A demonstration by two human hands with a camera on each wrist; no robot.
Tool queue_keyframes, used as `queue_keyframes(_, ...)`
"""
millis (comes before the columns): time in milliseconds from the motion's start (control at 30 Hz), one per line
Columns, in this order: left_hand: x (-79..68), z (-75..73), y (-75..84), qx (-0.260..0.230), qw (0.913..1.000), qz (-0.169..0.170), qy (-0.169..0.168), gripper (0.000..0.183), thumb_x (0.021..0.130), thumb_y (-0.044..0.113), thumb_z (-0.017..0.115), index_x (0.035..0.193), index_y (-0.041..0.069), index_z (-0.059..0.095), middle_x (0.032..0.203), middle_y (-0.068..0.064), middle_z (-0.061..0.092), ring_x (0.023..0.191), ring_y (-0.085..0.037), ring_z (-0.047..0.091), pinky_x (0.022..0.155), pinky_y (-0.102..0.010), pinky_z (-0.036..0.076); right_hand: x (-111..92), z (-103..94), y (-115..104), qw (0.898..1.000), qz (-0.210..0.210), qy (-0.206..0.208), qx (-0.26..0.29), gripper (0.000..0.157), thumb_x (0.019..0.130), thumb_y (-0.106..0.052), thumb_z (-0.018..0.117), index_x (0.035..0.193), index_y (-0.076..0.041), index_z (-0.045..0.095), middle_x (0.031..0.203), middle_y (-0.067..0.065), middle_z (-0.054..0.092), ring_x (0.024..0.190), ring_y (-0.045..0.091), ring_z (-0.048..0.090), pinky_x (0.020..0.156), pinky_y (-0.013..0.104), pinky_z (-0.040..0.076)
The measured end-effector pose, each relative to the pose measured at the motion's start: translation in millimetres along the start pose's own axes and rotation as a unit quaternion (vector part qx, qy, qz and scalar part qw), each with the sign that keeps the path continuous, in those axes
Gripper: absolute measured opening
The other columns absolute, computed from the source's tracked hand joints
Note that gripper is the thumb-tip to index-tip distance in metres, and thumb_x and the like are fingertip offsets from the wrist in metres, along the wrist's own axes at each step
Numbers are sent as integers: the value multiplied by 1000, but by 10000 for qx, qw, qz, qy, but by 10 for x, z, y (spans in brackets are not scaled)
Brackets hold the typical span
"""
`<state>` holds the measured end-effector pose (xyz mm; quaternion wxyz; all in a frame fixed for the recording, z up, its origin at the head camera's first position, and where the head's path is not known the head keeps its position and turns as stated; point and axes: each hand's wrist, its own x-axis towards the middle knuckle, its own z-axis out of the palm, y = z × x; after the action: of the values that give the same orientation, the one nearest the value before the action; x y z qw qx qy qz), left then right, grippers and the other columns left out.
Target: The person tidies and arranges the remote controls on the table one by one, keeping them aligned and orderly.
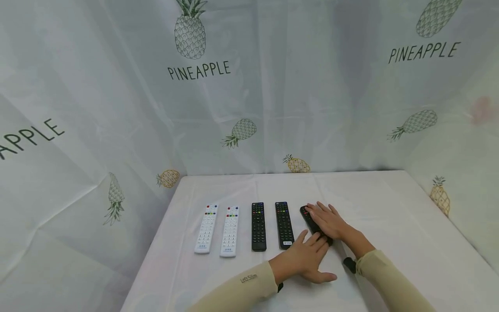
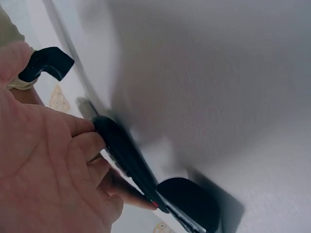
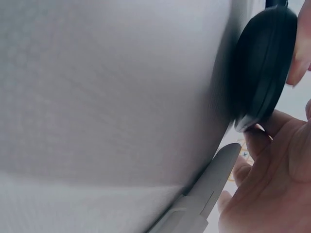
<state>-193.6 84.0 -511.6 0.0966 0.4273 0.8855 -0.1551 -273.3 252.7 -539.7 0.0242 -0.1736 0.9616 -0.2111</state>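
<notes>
Several remote controls lie in a row on the table. At the right end is a black remote control (image 1: 313, 223), slanted against the others. My right hand (image 1: 329, 221) lies over its upper and middle part with the fingers extended, covering much of it. My left hand (image 1: 306, 261) is spread, thumb out to the right, and its fingertips touch the lower part of the same remote (image 2: 127, 153). In the right wrist view the rounded end of the black remote (image 3: 265, 63) shows near the fingers. Below it is a pale, long, round-ended object (image 3: 216, 177) whose kind I cannot tell.
To the left lie two white remotes (image 1: 205, 229) (image 1: 229, 232) and two more black remotes (image 1: 258, 226) (image 1: 284, 225). They rest on a table (image 1: 374, 195) with a white cover. A curtain (image 1: 304, 86) printed with pineapples hangs behind and at the sides.
</notes>
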Motion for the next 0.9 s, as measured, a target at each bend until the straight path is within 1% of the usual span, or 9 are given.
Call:
queue_keyframes(67, -23, -11, -22, -12, 10000, 37, 86, 90, 87, 85, 12, 159, 31, 17, 165, 16, 13, 154, -8, 7, 124, -43, 11, 0, -9, 2, 10000, 4, -35, 16, 53, 109, -35, 26, 148, -5, 44, 155, 19, 40, 147, 48, 22, 114, 71, 8)
queue_keyframes(200, -71, -25, -56, -116, 9998, 59, 123, 90, 86, 86, 15, 158, 31, 22, 164, 16, 17, 154, -9, 11, 124, -46, 10, 3, -13, 3, 10000, -30, -49, 80, 52, 109, -34, 27, 148, -5, 45, 154, 21, 40, 146, 50, 22, 113, 72, 9)
queue_keyframes(467, -147, -61, -117, -328, 9994, 24, 52, 89, 86, 86, 19, 155, 32, 30, 163, 15, 22, 153, -10, 14, 124, -48, 10, 28, 0, 2, 9999, -70, -86, 91, 55, 109, -37, 24, 148, -4, 44, 155, 21, 39, 145, 51, 24, 112, 73, 10)
queue_keyframes(567, -164, -76, -133, -407, 9992, 11, 23, 88, 86, 86, 20, 154, 32, 32, 162, 15, 24, 153, -11, 16, 124, -48, 10, 42, 16, -2, 9999, -64, -73, 47, 55, 108, -37, 26, 147, -3, 44, 154, 22, 39, 145, 51, 24, 112, 73, 11)
queue_keyframes(733, -180, -85, -141, -491, 9988, -51, -8, 88, 86, 86, 19, 153, 31, 35, 161, 14, 26, 152, -11, 18, 124, -47, 10, 54, 36, -17, 10000, 46, -23, -25, 53, 108, -35, 28, 148, -4, 45, 155, 19, 40, 146, 49, 24, 113, 72, 9)
queue_keyframes(900, -189, -69, -119, -444, 9989, -145, -31, 91, 85, 87, 18, 155, 30, 31, 162, 12, 26, 152, -10, 19, 124, -46, 11, 63, 46, -41, 9998, 149, 39, -159, 52, 108, -36, 29, 147, -6, 46, 156, 17, 40, 147, 48, 23, 114, 71, 7)
